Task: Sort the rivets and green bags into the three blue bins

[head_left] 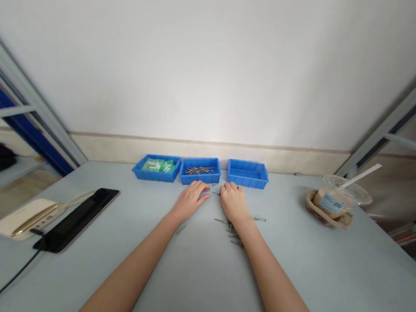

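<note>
Loosely scattered, thin grey screws (221, 219) — straight, beside the right hand (234, 202)

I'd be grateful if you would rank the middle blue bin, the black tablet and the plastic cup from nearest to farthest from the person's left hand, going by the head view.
From the left hand:
1. Middle blue bin: just ahead of it, at the table's back edge.
2. Black tablet: off to its left.
3. Plastic cup: well to its right, near the table's right side.

A black tablet (77, 220), a cream pouch (23, 217) touching it, a black cable (13, 279), a lidded plastic cup (339, 196) with a white straw (361, 176)
</note>
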Available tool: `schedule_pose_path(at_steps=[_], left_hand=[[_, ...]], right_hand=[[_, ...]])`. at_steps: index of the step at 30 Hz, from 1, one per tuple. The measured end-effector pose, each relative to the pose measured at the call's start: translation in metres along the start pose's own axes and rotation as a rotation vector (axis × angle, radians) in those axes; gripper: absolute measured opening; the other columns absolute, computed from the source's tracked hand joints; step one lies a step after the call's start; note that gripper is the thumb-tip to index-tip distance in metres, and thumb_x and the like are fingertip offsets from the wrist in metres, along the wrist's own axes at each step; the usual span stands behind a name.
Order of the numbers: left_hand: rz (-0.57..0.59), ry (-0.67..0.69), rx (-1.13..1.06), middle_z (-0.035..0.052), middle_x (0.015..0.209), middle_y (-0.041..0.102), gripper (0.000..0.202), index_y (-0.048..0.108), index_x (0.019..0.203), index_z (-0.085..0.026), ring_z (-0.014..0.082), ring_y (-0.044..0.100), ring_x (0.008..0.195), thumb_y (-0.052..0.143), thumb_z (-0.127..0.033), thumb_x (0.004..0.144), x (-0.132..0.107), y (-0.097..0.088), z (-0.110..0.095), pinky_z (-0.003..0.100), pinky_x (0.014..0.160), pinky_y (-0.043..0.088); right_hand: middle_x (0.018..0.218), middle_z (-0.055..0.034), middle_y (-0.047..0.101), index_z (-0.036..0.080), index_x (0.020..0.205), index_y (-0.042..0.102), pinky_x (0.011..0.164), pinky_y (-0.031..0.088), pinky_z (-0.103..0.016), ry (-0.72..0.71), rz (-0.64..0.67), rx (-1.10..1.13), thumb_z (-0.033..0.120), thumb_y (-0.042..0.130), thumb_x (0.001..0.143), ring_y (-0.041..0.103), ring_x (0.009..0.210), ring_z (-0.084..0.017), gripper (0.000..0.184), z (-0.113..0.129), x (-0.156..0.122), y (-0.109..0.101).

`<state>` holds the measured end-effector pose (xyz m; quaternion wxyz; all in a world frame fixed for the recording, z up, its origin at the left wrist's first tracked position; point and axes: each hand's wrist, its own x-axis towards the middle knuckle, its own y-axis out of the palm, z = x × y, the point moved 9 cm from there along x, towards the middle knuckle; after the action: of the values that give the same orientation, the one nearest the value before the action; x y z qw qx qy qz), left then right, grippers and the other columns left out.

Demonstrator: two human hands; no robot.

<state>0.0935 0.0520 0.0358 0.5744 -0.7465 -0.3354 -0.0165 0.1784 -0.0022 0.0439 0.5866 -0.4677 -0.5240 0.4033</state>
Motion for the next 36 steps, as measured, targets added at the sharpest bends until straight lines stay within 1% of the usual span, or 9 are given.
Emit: schedule_pose_path(at_steps=[3,6,9,15,20,24,29,33,36], left_hand=[[-0.030,0.038,0.000,0.0039,0.106,0.055,0.022,0.050,0.108,-0.019,0.0186,0.048,0.101,0.046,-0.031,0.090,-0.002,-0.005,-0.007,0.031,0.089,0.038],[-0.028,0.059,0.043,0.0035,0.098,0.058,0.015,0.055,0.098,-0.019,0.0185,0.050,0.095,0.046,-0.027,0.090,-0.002,-0.008,-0.012,0.030,0.085,0.039],[-0.032,0.082,0.099,0.0031,0.087,0.060,0.015,0.058,0.086,-0.017,0.0186,0.052,0.085,0.045,-0.024,0.091,-0.002,-0.011,-0.015,0.031,0.079,0.040],[-0.063,0.062,0.078,0.0034,0.087,0.062,0.015,0.060,0.087,-0.017,0.0181,0.053,0.085,0.046,-0.021,0.090,-0.002,-0.018,-0.015,0.029,0.077,0.040],[-0.070,0.027,0.055,0.0035,0.086,0.063,0.015,0.060,0.084,-0.017,0.0183,0.053,0.084,0.046,-0.020,0.090,-0.003,-0.018,-0.014,0.030,0.076,0.039],[-0.075,-0.026,0.009,0.0032,0.083,0.062,0.016,0.059,0.081,-0.017,0.0177,0.054,0.082,0.046,-0.018,0.089,-0.003,-0.017,-0.007,0.030,0.075,0.040],[-0.106,-0.060,-0.040,0.0023,0.078,0.060,0.019,0.057,0.076,-0.017,0.0168,0.054,0.078,0.045,-0.022,0.090,-0.006,-0.018,-0.002,0.028,0.072,0.039],[-0.131,-0.084,-0.022,0.0024,0.070,0.059,0.034,0.055,0.066,-0.017,0.0173,0.054,0.072,0.039,-0.031,0.093,-0.007,-0.020,0.001,0.028,0.070,0.038],[-0.220,-0.157,-0.072,0.0024,0.063,0.060,0.046,0.053,0.060,-0.018,0.0172,0.055,0.067,0.029,-0.035,0.095,-0.008,-0.028,0.012,0.029,0.070,0.038]], right_hand=[[0.093,-0.0139,0.063,0.015,0.091,0.059,0.079,0.036,-0.036,-0.018,-0.013,0.070,0.012,0.039,0.087,0.053,0.091,-0.024,0.020,0.006,0.000,-0.005],[0.088,-0.0070,0.066,0.019,0.091,0.059,0.077,0.036,-0.030,-0.006,-0.007,0.205,0.021,0.043,0.088,0.057,0.084,-0.019,0.016,0.007,0.000,-0.005],[0.089,-0.0024,0.068,0.022,0.090,0.061,0.070,0.036,-0.025,0.037,-0.013,0.369,0.025,0.048,0.086,0.060,0.082,-0.017,0.014,0.002,0.000,-0.003],[0.082,-0.0002,0.069,0.022,0.086,0.064,0.067,0.038,-0.024,0.107,-0.013,0.607,0.030,0.049,0.085,0.061,0.077,-0.016,0.017,-0.015,0.003,0.007],[0.087,-0.0013,0.069,0.022,0.093,0.063,0.071,0.040,-0.025,0.023,-0.066,0.555,0.029,0.052,0.083,0.061,0.078,-0.015,0.016,-0.013,0.001,0.002],[0.086,-0.0003,0.069,0.022,0.089,0.065,0.069,0.040,-0.024,-0.016,-0.091,0.517,0.025,0.056,0.081,0.061,0.075,-0.014,0.013,-0.006,0.000,-0.001],[0.088,-0.0006,0.070,0.023,0.087,0.067,0.069,0.041,-0.024,-0.032,-0.089,0.480,0.027,0.055,0.081,0.061,0.075,-0.015,0.014,0.002,-0.001,-0.002],[0.083,-0.0010,0.070,0.022,0.089,0.066,0.069,0.040,-0.024,-0.030,-0.114,0.480,0.026,0.047,0.086,0.062,0.078,-0.016,0.020,0.004,-0.005,-0.004],[0.080,-0.0007,0.070,0.022,0.088,0.065,0.069,0.039,-0.024,-0.040,-0.103,0.498,0.028,0.043,0.088,0.062,0.077,-0.016,0.023,0.005,0.001,-0.005]])
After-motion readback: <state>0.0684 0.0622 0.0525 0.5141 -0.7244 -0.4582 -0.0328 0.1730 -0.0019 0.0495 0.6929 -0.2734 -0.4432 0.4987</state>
